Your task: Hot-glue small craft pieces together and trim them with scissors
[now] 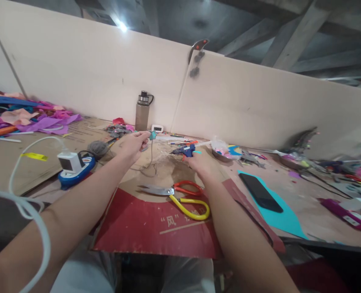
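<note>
Two pale cream partition panels (107,73) fill most of the back; a third is cut off at left. Flat red-and-brown cardboard sheet (131,228) in front, side edges partly behind the forearms. Heap of purple, blue and peach paper scraps (53,122) runs out of frame left, can't count pieces. One bright cyan flat sheet (284,217), partly covered by one black phone (261,192).

One pair of metal scissors with a red and a yellow handle (188,206) lies on the cardboard between the forearms; yellow loop covers some white print. One blue power strip (64,179) with white charger (70,162) beside the left forearm; white cable (42,244) loops in front of that arm. One grey see-through bottle (141,116) stands against the panel. One magenta device (345,213) near the right edge, type unclear.

Right hand (200,165): closed round the grip of one dark-blue gun-shaped tool (187,150), fingers mostly hidden, nozzle pointing left. Left hand (134,145): thumb and forefinger pinching one small teal star-shaped piece (153,135), held up left of the nozzle, apart from it. Thin grey cord (152,152) hangs below the star; its join is too small to make out.
</note>
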Demonstrator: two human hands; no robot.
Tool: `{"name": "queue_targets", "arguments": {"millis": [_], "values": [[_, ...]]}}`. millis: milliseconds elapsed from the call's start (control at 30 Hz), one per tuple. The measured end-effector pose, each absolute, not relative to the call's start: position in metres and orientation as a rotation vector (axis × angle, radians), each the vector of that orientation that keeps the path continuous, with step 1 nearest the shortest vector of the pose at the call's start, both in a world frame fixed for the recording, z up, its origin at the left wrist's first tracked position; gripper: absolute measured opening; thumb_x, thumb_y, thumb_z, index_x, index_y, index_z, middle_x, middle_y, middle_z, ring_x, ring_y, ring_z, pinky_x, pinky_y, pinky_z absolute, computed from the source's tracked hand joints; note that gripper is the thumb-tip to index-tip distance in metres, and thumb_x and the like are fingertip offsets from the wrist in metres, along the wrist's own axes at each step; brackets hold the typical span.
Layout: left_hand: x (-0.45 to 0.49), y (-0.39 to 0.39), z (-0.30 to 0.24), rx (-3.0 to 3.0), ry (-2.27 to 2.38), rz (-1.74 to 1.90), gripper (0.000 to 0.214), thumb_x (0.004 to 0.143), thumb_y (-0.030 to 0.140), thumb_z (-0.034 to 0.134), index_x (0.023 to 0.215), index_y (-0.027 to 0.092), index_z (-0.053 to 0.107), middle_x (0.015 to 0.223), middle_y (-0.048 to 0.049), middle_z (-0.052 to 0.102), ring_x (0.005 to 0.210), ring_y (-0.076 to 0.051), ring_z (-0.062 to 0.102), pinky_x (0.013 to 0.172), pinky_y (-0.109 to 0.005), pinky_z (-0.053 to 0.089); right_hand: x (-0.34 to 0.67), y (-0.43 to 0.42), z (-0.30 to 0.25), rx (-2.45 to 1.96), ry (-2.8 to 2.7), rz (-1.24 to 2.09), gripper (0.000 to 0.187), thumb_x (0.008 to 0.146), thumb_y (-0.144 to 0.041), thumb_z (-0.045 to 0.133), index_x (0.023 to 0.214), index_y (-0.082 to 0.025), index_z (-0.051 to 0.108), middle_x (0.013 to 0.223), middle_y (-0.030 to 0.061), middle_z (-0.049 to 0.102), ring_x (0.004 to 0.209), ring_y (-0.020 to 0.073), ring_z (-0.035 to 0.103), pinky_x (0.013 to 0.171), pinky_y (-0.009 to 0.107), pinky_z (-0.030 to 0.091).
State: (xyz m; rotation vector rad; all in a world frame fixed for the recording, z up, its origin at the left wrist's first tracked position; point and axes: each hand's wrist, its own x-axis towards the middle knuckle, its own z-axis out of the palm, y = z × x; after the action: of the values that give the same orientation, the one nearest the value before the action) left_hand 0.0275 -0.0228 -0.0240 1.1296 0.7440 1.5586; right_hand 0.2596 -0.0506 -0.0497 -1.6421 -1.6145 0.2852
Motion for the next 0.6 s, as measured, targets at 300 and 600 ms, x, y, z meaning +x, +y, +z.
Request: {"name": "queue_targets", "arguments": {"millis": [300, 600], "values": [[0.041, -0.035, -0.023, 1.430, 0.835, 1.626, 0.014, 0.069, 0.026, 0.064, 0.063, 0.014, 0.059, 0.051, 0.0029, 0.048, 0.045, -0.005, 0.038, 0.045, -0.019, 0.029, 0.211, -0.071, -0.026, -1.254, -1.457, 0.327, 0.018, 0.074, -0.033, 0.052, 0.083, -0.020, 0.044, 0.090, 0.0069, 0.058, 0.088, 0.0183, 0.055, 0.084, 0.036, 0.043], [0.039, -0.043, -0.020, 1.515, 0.981, 1.647, 0.017, 0.069, 0.031, 0.064, 0.070, 0.014, 0.065, 0.055, 0.0020, 0.054, 0.047, -0.006, 0.042, 0.046, -0.020, 0.031, 0.152, -0.062, -0.031, -0.990, -1.281, 0.991, 0.036, 0.065, -0.023, 0.060, 0.092, -0.025, 0.035, 0.064, -0.0082, 0.049, 0.052, 0.0104, 0.048, 0.056, 0.027, 0.043]]}}
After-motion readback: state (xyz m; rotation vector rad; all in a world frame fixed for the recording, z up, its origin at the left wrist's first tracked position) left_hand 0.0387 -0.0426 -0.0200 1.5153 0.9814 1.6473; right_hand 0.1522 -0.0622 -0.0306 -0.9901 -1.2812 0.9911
